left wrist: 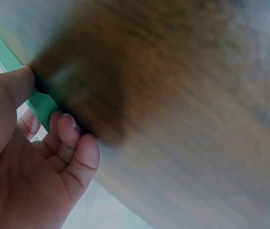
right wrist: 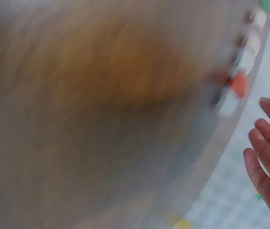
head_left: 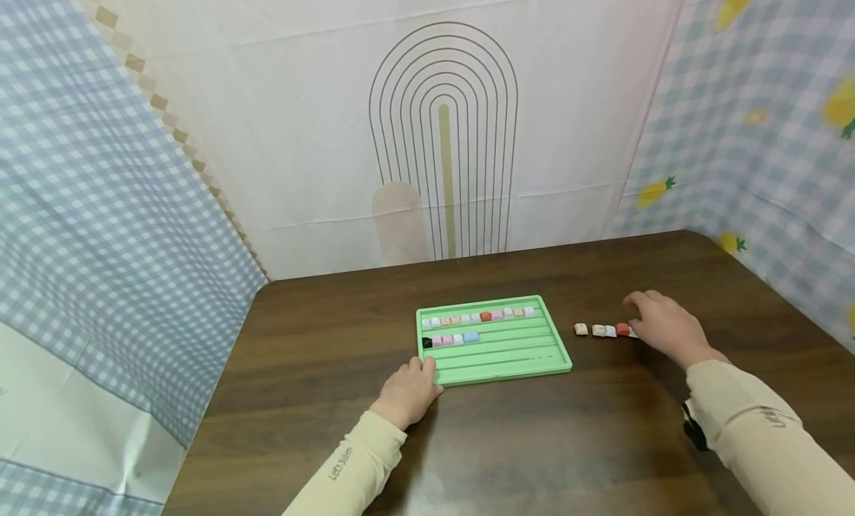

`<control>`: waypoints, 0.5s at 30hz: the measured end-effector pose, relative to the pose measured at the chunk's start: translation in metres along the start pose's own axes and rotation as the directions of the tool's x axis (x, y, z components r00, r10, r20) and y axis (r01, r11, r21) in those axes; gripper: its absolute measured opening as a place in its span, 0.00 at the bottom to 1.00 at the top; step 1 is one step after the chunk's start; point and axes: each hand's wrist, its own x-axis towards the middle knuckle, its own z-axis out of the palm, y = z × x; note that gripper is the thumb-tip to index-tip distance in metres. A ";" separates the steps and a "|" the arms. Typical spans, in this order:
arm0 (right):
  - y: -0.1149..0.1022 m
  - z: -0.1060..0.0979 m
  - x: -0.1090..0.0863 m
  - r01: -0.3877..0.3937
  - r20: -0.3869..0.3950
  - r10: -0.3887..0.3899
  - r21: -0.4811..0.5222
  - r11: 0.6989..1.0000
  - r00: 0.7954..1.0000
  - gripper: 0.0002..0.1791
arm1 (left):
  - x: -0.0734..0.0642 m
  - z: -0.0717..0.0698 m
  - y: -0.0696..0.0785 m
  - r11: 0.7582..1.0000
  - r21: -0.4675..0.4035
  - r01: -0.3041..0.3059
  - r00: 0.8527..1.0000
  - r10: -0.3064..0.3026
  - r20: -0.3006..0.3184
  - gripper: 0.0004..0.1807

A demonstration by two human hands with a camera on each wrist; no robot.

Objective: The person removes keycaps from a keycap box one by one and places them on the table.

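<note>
Green slotted tray (head_left: 561, 353): one, rectangular, ridged rows, mid-table on the dark wooden table (head_left: 534, 442). Far row holds about eleven keycaps (head_left: 486, 316), one red; second row five, one black.

Left hand (head_left: 409, 392): pinches the tray's near-left corner.

Loose keycaps (head_left: 599, 330): four visible, in a line right of the tray.

Right hand (head_left: 664, 327): fingers relaxed, holding nothing, beside the line's red cap (head_left: 623, 329).

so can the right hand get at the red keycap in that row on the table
Probably yes: the right hand hovers open right beside the red keycap, at the near end of the loose row on the table, with nothing between them.
</note>
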 end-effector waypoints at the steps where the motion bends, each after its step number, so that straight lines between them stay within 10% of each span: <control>1: -0.006 -0.001 0.002 0.015 -0.021 -0.015 -0.002 1.000 1.000 0.20 | 0.000 0.000 0.000 1.000 -0.003 0.004 1.000 -0.004 0.005 0.17; 15: -0.122 0.035 0.029 0.273 -0.063 -0.273 -0.007 0.962 0.960 0.13 | 0.000 0.000 0.001 0.999 -0.050 0.021 0.999 -0.020 0.027 0.16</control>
